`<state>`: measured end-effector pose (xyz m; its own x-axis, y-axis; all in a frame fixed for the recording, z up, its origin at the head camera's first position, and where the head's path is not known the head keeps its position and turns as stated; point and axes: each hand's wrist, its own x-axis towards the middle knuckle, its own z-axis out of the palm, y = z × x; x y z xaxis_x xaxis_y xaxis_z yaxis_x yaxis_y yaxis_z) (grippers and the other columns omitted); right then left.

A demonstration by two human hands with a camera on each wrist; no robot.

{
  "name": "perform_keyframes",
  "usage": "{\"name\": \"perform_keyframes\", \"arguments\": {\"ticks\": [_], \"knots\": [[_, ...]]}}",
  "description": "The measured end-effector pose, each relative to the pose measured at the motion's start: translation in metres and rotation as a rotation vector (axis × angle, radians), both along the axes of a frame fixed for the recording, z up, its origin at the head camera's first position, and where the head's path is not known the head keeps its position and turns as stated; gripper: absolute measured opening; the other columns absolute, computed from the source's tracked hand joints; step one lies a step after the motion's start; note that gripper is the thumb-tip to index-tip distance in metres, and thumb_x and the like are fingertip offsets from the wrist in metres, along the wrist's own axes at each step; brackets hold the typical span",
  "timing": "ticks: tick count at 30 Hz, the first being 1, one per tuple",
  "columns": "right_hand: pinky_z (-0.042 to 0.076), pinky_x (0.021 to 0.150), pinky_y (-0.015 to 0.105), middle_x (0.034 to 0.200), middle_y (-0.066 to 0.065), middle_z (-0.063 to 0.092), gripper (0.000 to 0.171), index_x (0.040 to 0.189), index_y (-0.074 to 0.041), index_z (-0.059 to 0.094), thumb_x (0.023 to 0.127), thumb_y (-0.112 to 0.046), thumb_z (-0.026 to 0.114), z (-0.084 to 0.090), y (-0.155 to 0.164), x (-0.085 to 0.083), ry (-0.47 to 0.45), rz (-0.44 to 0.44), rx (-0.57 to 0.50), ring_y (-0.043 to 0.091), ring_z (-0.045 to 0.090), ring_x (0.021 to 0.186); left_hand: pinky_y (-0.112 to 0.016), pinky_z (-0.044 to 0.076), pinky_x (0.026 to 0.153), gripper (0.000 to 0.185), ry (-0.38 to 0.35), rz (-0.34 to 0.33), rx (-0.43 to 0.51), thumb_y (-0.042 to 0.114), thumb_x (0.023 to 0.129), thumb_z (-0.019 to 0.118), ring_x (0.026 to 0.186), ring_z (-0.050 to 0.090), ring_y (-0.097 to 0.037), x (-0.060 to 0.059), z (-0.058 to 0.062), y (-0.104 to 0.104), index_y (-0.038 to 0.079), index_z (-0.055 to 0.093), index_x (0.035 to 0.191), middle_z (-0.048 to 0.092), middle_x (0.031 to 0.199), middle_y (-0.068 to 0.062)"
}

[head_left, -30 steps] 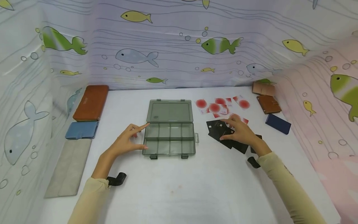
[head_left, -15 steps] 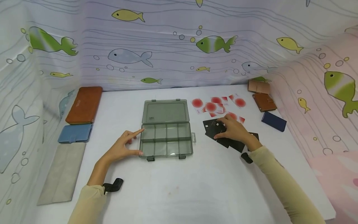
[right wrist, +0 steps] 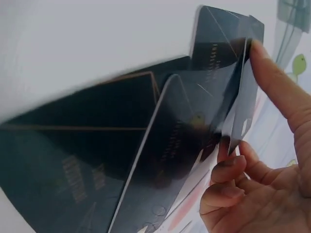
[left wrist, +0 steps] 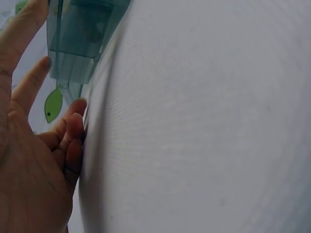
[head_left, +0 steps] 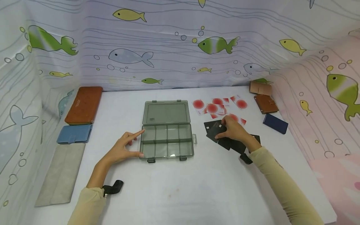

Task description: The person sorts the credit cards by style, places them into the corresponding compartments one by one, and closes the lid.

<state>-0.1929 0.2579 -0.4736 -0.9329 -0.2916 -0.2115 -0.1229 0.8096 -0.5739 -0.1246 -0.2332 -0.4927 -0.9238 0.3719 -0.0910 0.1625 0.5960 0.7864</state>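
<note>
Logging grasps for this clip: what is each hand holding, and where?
Right hand pinches a black card by its near edge. Left hand holds nothing, fingertips touching the box.

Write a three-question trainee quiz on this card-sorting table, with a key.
1. True or false: the clear compartment box has its lid shut.
2. Which colour of card is the right hand lifting? A red-dotted, B black, C blue.
3. Fill in: the left hand touches the box's ____ side.

Key: 1 false, the lid lies open. 2 B, a black card pinched up from the black cards. 3 left.
</note>
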Motion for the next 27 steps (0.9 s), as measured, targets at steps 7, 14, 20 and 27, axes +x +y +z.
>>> {"name": "perform_keyframes", "arguments": {"ticks": [7,14,20,27], "knots": [[0.049,0.075,0.037,0.107,0.018,0.061,0.069,0.144,-0.007,0.050,0.083,-0.013,0.081,0.003,0.014,0.000,0.008,0.067,-0.129,0.030,0.057,0.094,-0.035,0.029,0.075,0.097,0.017,0.003,0.005,0.032,0.070,0.091,0.086,0.035,-0.015,0.001,-0.002,-0.001,0.037,0.039,0.152,0.044,0.106,-0.005],[0.045,0.071,0.026,0.100,0.015,0.059,0.048,0.134,-0.003,0.060,0.088,-0.007,0.074,0.009,0.033,0.003,-0.041,0.121,-0.214,0.022,0.051,0.084,-0.034,0.029,0.075,0.096,0.027,-0.001,0.011,0.031,0.070,0.090,0.086,0.035,-0.015,0.001,-0.002,0.000,0.035,0.040,0.152,0.043,0.105,-0.006],[0.042,0.066,0.023,0.091,0.015,0.053,0.044,0.128,0.000,0.060,0.087,-0.004,0.074,0.008,0.042,0.010,-0.102,0.084,-0.340,0.018,0.048,0.076,-0.035,0.029,0.075,0.096,0.028,-0.004,0.014,0.030,0.071,0.090,0.086,0.035,-0.015,0.002,-0.001,0.000,0.034,0.040,0.152,0.044,0.106,-0.005],[0.040,0.063,0.022,0.088,0.012,0.047,0.045,0.129,-0.001,0.060,0.087,-0.005,0.075,0.014,0.037,0.015,-0.072,0.029,-0.412,0.012,0.045,0.070,-0.036,0.028,0.075,0.095,0.044,-0.007,0.017,0.029,0.072,0.090,0.086,0.035,-0.016,0.001,-0.003,0.001,0.032,0.040,0.153,0.045,0.106,-0.006]]}}
